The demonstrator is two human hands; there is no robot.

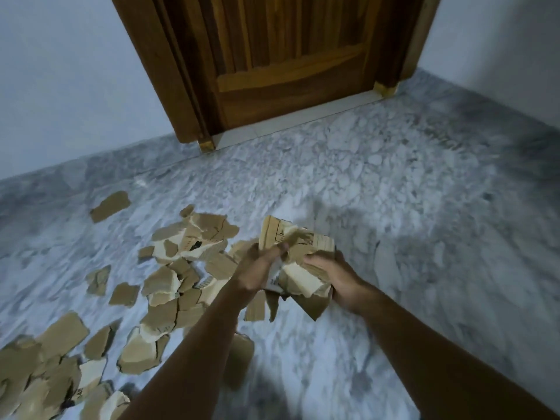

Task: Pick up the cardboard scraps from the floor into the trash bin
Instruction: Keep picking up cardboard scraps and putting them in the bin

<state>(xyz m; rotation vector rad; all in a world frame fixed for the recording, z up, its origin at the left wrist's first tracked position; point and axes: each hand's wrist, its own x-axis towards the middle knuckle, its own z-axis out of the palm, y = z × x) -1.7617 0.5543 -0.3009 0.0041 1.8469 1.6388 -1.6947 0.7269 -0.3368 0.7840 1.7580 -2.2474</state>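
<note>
— Cardboard, torn and tan: both hands are clamping a bundle of scraps (pixel 298 262) out in front of the chest, above the marble floor (pixel 394 207). That is all the head view is giving us, and it is the only view.

— How are the hands sitting on it?

— The left hand (pixel 257 268) is pressing in from the bundle's left side with fingers pointing up and away, toward the wooden door (pixel 272 56). The right hand (pixel 330 274) is cupping it from the right and underneath. Both are closed on the bundle, pressing toward each other.

— And the bundle's long axis?

— It is running roughly from the person toward the door, top edge tilted away, with ragged pieces hanging from the near end. The frame is blurring there, so I am not counting pieces.

— Where is the rest lying?

— The loose scraps (pixel 169 283) are spreading left of the bundle and back toward the person's left side; one outlier (pixel 110 206) is lying nearer the door's left jamb. So the left hand is nearer that heap.

— And the trash bin?

— It is not showing anywhere in this view. My judgement: the load is ready for carrying, but I cannot tell which way the bin lies.
</note>
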